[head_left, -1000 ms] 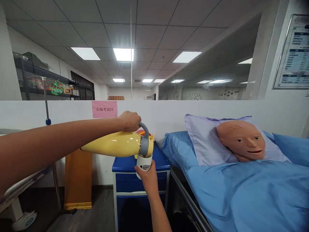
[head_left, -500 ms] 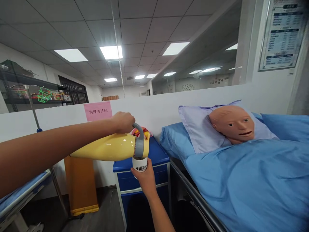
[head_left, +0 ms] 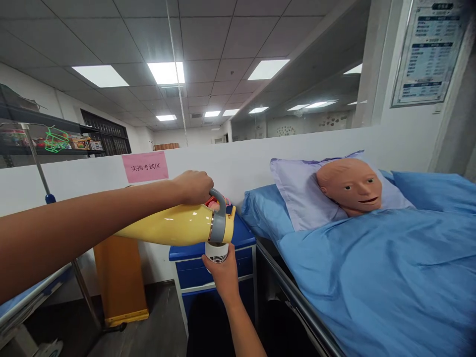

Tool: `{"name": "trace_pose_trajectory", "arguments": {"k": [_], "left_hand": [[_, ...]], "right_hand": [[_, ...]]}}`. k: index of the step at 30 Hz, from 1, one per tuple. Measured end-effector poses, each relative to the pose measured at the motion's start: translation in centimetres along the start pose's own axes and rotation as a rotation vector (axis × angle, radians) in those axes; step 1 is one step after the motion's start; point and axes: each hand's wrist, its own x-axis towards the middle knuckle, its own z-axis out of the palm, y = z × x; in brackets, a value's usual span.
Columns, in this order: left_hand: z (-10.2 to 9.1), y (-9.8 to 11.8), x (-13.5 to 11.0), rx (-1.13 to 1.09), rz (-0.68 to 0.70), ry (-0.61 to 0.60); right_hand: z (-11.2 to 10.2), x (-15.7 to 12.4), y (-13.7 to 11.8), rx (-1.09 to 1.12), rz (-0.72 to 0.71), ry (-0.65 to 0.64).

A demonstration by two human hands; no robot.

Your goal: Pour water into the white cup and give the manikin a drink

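Holding a yellow thermos (head_left: 174, 225) nearly level in midair, we clamp our left hand (head_left: 197, 186) around its gray handle (head_left: 220, 202), the arm reaching across from the left. Our right hand (head_left: 225, 272) is wrapped around a white cup (head_left: 216, 252) with dark stripes, thumb on the near left side, directly beneath the thermos's gray-collared mouth end; whether the two touch, we cannot tell. Both vessels are in front of a blue bedside cabinet (head_left: 242, 237) with pale edging, where a red and pink item (head_left: 213, 202) sits partly hidden behind the thermos. To our right, a manikin head (head_left: 349, 186) lies on a lavender pillow (head_left: 290, 198), above a blue quilt (head_left: 375, 267) spread over the bed. A pink sign (head_left: 146, 167) hangs on the white partition (head_left: 249, 161) before us. Left of the cabinet, a brown board (head_left: 121, 282) leans near a metal pole stand (head_left: 39, 171), and a framed notice (head_left: 427, 54) is mounted at upper right.
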Motion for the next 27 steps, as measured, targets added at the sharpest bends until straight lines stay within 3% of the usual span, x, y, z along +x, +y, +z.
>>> {"name": "trace_pose_trajectory", "arguments": {"k": [11, 17, 24, 27], "left_hand": [[-1.5, 1.7, -0.3, 0.129, 0.091, -0.008], [-2.2, 1.1, -0.3, 0.201, 0.075, 0.042], [-2.8, 0.5, 0.0, 0.284, 0.095, 0.016], [-3.1, 0.1, 0.1, 0.205, 0.049, 0.055]], "right_hand": [[0.0, -0.2, -0.4, 0.074, -0.040, -0.004], [0.0, 0.2, -1.3, 0.055, -0.050, -0.043], [-0.2, 0.3, -1.9, 0.050, 0.009, -0.099], [-0.1, 0.2, -1.6, 0.014, 0.009, -0.092]]}}
